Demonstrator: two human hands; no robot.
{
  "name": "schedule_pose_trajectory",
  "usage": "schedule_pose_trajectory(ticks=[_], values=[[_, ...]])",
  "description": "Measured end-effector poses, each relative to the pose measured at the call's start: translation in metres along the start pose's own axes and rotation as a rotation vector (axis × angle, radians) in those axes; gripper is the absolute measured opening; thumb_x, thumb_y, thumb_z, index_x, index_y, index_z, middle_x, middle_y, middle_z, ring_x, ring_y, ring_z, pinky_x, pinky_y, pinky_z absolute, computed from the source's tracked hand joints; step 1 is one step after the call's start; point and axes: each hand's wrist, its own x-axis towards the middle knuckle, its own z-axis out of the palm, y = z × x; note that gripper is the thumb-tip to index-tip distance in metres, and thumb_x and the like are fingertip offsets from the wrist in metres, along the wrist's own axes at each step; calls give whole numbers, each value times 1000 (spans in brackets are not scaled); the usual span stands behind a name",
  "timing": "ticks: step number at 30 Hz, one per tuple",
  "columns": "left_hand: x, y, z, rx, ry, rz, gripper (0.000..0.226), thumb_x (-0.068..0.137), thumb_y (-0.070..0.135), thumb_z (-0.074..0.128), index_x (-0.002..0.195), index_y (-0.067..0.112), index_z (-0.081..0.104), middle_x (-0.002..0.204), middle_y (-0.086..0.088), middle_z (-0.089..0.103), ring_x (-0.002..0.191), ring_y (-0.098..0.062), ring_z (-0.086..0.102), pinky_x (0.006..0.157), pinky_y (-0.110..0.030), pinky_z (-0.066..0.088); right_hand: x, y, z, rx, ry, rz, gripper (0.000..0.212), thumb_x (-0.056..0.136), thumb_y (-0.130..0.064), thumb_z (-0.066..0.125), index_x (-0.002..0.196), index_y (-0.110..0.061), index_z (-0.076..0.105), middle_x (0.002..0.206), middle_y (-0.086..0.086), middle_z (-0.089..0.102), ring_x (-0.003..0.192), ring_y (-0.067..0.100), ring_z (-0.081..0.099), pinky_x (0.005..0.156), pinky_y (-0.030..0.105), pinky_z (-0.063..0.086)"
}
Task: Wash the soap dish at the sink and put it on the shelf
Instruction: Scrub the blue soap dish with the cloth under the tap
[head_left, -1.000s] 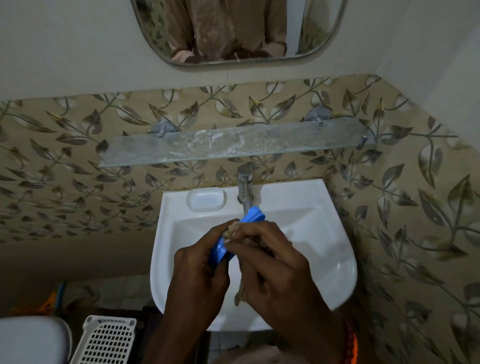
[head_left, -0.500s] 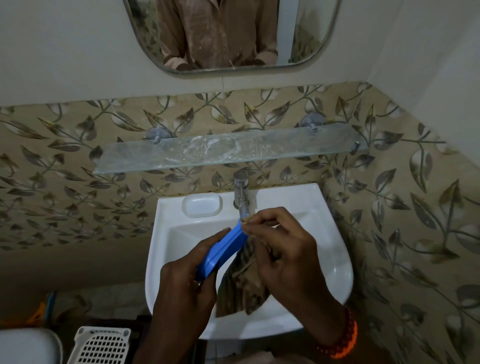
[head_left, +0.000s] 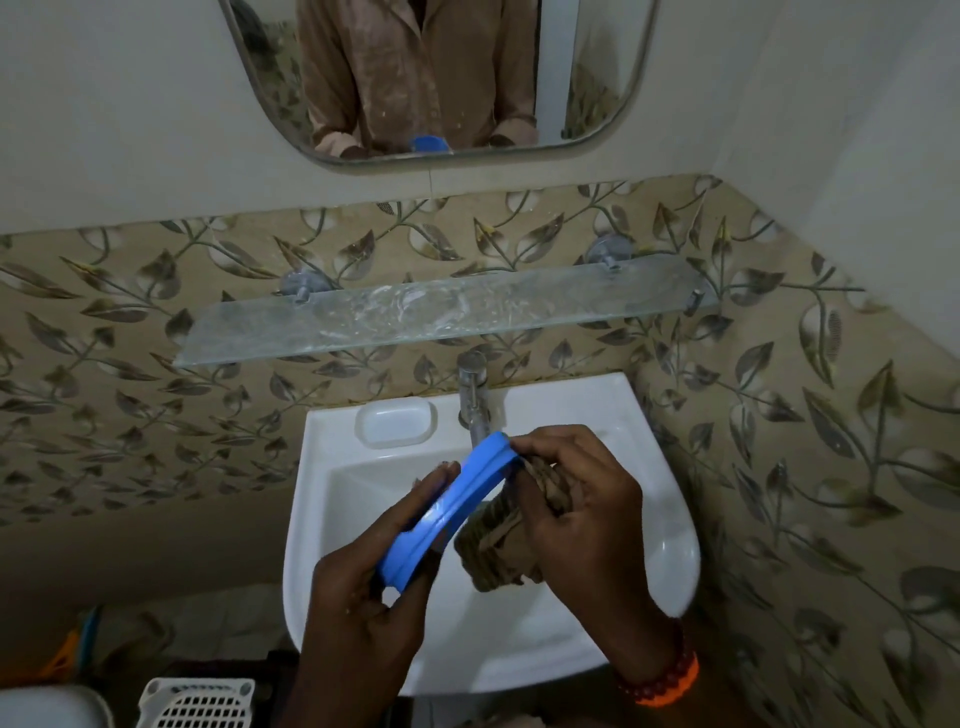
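My left hand (head_left: 363, 597) grips a blue oval soap dish (head_left: 447, 506) by its lower end and holds it on edge, tilted, over the white sink (head_left: 670, 561). My right hand (head_left: 576, 514) pinches the dish's upper rim and also clutches a bunched brown patterned cloth (head_left: 498, 551) that hangs against the dish's far side. The dish's top end sits just under the chrome tap (head_left: 472, 395). No water stream shows. A frosted glass shelf (head_left: 441, 314) runs along the wall above the sink, with nothing standing on it.
A moulded soap recess (head_left: 396, 423) lies on the sink's back rim, left of the tap. A mirror (head_left: 431, 78) hangs above the shelf. Tiled walls close in behind and on the right. A white slotted basket (head_left: 197, 704) stands on the floor at lower left.
Both hands have risen a little with the dish, which now tilts flatter and shows more of its rim. The brown cloth has bunched up in my right hand. The camera view shifted downward.
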Motion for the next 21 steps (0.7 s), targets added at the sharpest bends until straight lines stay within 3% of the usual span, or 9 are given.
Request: schedule_pose_trajectory(ticks=[4,8,10,12,14,16,18,21], values=[[0,-8,13,-24,-83,-218,64,89,1,65,144,31,50,129,36,62,116,10,62,92,-9,49,-11,-8,1,-100,-51,-251,19,92,-2,64,109,0,72,109,11,63,102,5,60,96,10,48],[4,-7,16,2,-105,-192,48,89,8,52,135,22,59,109,33,71,97,5,69,83,-9,50,-17,-19,-1,-66,-124,-316,19,94,-1,62,110,1,73,111,13,63,94,10,63,91,14,52],[9,-7,14,7,-114,-197,51,86,1,52,133,20,64,103,26,74,91,2,70,80,-14,53,-22,-27,-5,2,-225,-324,21,98,-7,58,113,-3,72,113,9,61,92,8,63,86,16,54],[11,-7,10,20,-146,-190,48,86,-3,52,116,31,70,85,10,74,78,-6,69,69,-26,56,-33,-36,-4,92,-359,-315,21,104,-24,52,116,-15,68,112,-1,58,91,6,64,82,25,55],[16,-5,7,59,-178,-152,29,89,8,51,95,33,65,67,4,61,59,-2,56,53,-24,47,-40,-38,-1,141,-447,-332,15,104,-32,53,113,-25,62,107,-9,57,91,10,64,81,34,55],[20,-3,2,75,-218,-124,29,89,15,49,110,25,66,70,16,64,63,2,61,57,-13,45,-36,-37,-2,61,-446,-393,16,101,-19,58,115,-15,66,112,-2,59,100,13,64,86,34,54],[23,-3,-4,115,-273,-125,55,87,15,47,141,17,59,95,21,74,84,6,69,72,-13,52,-28,-31,-7,16,-424,-408,23,96,-3,64,118,-4,70,117,8,59,106,16,62,90,24,52],[19,-4,-8,194,-308,-117,72,82,-11,54,148,16,47,106,24,69,89,20,61,82,-2,43,-11,-21,-12,-42,-360,-298,34,88,7,67,119,-6,72,117,7,59,99,7,60,87,13,51]])
